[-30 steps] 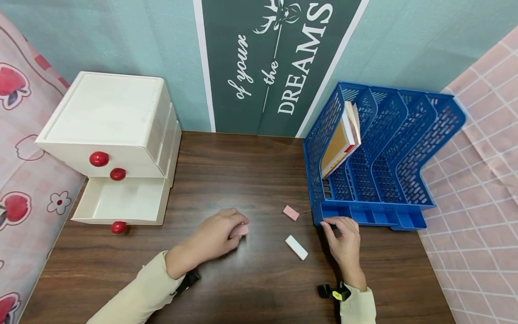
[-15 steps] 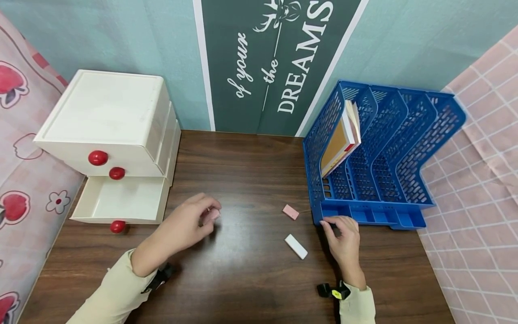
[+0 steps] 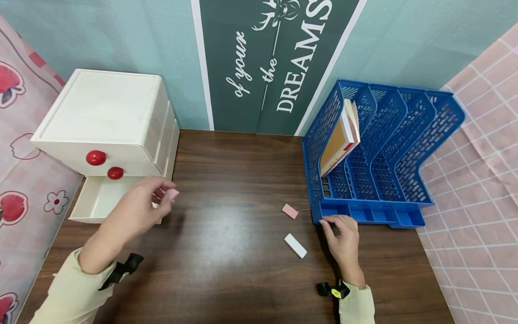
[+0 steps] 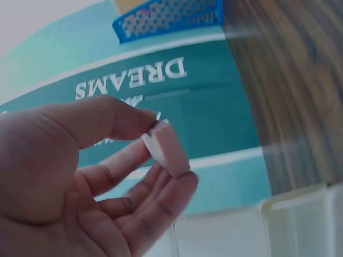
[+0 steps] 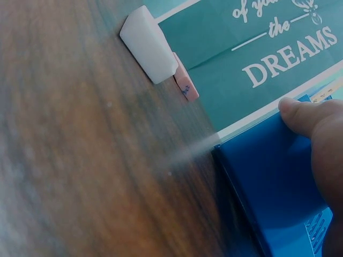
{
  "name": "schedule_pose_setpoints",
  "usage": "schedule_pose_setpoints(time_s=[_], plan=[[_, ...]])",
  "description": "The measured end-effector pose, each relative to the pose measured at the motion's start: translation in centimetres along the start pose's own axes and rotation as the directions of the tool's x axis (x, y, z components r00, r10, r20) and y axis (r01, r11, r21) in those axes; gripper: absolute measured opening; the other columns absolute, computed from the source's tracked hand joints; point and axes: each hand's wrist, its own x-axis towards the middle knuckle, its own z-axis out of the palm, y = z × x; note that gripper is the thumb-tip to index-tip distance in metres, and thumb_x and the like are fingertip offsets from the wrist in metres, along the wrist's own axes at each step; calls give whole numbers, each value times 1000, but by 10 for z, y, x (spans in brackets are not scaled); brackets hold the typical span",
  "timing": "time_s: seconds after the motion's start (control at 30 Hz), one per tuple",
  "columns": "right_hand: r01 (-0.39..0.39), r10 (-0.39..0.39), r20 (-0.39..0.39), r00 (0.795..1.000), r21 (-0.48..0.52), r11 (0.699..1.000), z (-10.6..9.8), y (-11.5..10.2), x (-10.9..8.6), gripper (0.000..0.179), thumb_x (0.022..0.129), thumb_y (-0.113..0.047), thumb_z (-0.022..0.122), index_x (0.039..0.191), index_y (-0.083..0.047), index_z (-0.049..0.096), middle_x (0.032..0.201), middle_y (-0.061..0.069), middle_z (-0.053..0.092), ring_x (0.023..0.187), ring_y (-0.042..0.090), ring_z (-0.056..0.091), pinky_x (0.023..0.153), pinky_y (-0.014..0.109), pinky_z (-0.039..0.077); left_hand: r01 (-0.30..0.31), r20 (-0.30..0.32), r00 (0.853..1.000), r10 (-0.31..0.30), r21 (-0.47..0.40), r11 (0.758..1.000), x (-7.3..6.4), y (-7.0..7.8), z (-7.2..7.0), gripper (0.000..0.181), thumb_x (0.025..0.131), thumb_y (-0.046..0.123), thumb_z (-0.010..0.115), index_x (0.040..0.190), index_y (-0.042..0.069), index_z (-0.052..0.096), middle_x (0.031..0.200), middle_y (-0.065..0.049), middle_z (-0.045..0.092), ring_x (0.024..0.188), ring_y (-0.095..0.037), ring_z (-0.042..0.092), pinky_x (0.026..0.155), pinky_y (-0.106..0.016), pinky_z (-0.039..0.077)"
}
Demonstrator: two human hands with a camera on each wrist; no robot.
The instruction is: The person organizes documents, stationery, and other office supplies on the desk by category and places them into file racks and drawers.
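Above the right edge of the pulled-out bottom drawer [image 3: 99,202], my left hand [image 3: 135,207] pinches a pink eraser [image 4: 170,150] between thumb and fingers. The hand covers part of the drawer. My right hand [image 3: 344,238] holds the front left corner of a blue desk file rack [image 3: 309,180], its thumb on the panel's upper edge in the right wrist view; the other fingers are hidden there. Left of that hand, a smaller pink eraser [image 3: 290,211] and a white eraser [image 3: 295,245] lie apart on the wooden table [image 3: 226,274].
The white drawer cabinet [image 3: 99,108] with red knobs stands at the left, its upper drawers closed. A yellow-covered book [image 3: 340,139] leans in the rack's leftmost slot. Small compartments [image 3: 370,216] line the rack's front. A curtain [image 3: 24,180] hangs at the left.
My left hand has carried the pink eraser leftward and up from the table's middle to the open drawer. The right hand has stayed on the rack's corner.
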Motion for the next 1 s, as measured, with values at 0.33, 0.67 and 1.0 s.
schedule_pose_setpoints(time_s=[0.33,0.67,1.0], plan=[[11,-11,0,1000,8,1000,0,1,0,13,79,3,84,88,-2,75,87,14,74,88,31,63,96,30,35,227,29,973,-230,77,971,-3,-25,-26,21,93,11,72,107,-4,67,86,-12,70,80,-31,67,69,-43,52],[27,-27,-25,999,1,1000,0,-3,1,16,77,4,85,88,-4,77,86,12,75,85,32,64,93,36,38,317,145,931,-335,133,939,0,-51,-23,22,90,12,72,99,-5,63,85,-16,67,76,-31,62,69,-44,48],[24,-24,-28,999,0,1000,1,-3,1,18,76,5,85,88,-4,77,86,11,75,85,32,64,93,33,37,321,269,891,-365,196,927,5,-65,-9,14,80,6,71,85,1,59,72,-7,56,69,-25,53,65,-38,41]])
